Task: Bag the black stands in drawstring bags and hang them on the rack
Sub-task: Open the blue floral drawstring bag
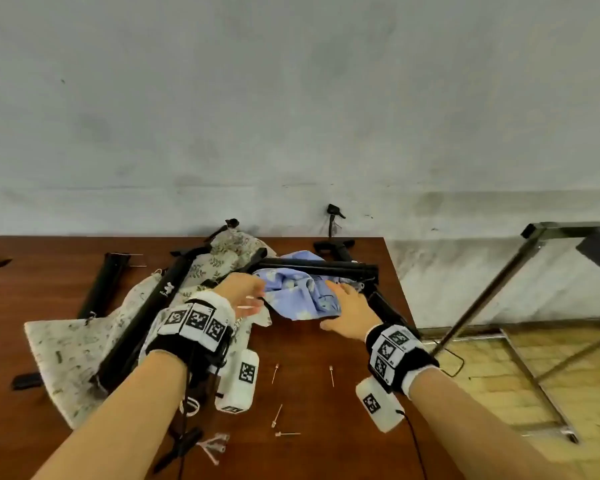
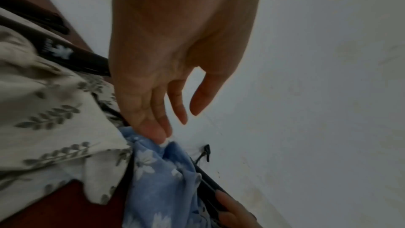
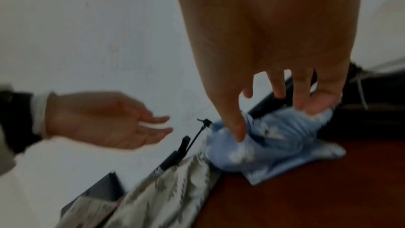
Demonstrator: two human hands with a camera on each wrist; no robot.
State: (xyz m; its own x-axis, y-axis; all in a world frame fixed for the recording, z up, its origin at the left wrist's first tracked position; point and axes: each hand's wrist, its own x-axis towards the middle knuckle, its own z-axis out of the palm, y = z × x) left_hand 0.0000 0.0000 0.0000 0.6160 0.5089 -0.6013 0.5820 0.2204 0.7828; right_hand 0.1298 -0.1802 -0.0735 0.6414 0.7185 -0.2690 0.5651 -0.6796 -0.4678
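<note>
While the left hand [image 1: 243, 294] hangs loose-fingered, the right hand [image 1: 349, 315] pinches the crumpled blue bag [image 1: 297, 292].

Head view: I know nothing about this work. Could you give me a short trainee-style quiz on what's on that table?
1. True or false: the blue bag hangs on the rack.
2. The left hand is: A clenched in a fist, B open with relaxed fingers, C out of sight.
3. Fill in: the long black stand lies across the ___ leaf-print bag.

Key: 1 false, it lies on the table; 2 B; 3 beige.
</note>
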